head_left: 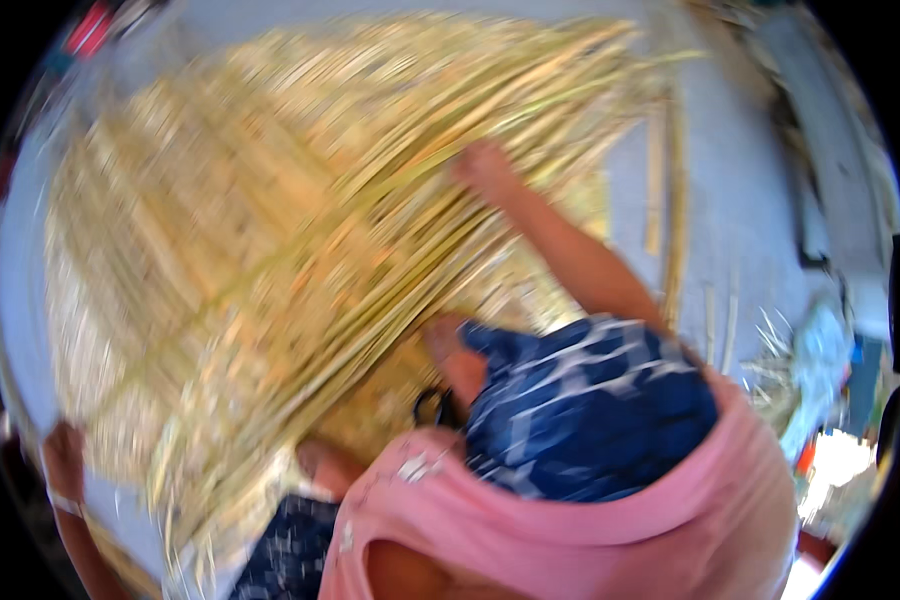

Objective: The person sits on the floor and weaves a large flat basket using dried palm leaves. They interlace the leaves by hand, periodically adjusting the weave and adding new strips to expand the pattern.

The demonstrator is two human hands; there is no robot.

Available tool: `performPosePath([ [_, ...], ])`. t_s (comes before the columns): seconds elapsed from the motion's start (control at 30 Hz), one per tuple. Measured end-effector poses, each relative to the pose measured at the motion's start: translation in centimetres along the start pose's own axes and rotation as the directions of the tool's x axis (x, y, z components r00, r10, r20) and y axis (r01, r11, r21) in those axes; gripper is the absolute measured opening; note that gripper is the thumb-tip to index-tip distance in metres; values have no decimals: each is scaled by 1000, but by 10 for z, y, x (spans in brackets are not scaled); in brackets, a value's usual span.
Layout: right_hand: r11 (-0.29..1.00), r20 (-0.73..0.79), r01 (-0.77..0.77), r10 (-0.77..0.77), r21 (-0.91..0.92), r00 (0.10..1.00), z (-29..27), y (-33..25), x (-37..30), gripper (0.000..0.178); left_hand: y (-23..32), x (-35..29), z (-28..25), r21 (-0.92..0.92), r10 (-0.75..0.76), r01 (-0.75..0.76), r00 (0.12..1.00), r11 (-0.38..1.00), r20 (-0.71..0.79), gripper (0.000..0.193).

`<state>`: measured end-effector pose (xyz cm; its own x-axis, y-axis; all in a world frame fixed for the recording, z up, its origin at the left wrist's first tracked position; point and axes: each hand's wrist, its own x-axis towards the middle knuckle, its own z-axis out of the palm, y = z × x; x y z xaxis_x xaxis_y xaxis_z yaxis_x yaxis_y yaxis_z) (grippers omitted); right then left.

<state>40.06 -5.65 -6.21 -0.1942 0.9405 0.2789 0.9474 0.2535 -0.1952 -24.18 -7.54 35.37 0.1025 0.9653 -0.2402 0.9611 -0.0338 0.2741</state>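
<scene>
Reed strips (425, 245) slant across the reed mat (200, 180), near-left to far-right, the right hand (485, 172) nearer, at them; the left hand (63, 452) well apart by the mat's left edge; blur hides whether either grips

No lettering, label, number or sign can be read anywhere in this blurred view.

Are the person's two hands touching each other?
No, the left hand is by the straw mat's left side, while the right hand is far away at the long strips.
</scene>
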Motion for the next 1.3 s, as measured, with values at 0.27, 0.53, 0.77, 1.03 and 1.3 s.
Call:
performPosePath([
  [0.27,-487,562,-319,514,813,648,4,20,-3,11,-44,-28,-67,891,-191,235,967,389,-171,33],
  [0.53,-544,687,-437,443,716,575,-11,-10,-5,19,-94,-49,83,859,62,-2,997,512,-35,31],
  [0.77,-571,791,-560,317,600,524,-28,-35,-6,24,-20,-43,239,348,172,-281,934,894,314,28],
  [1.03,-319,898,-875,-132,363,420,-80,-132,-20,40,19,-14,277,308,148,-344,843,887,517,26],
  [1.3,-458,834,-880,-431,127,345,-73,-179,-45,43,22,-24,256,247,292,-343,931,907,220,24],
])
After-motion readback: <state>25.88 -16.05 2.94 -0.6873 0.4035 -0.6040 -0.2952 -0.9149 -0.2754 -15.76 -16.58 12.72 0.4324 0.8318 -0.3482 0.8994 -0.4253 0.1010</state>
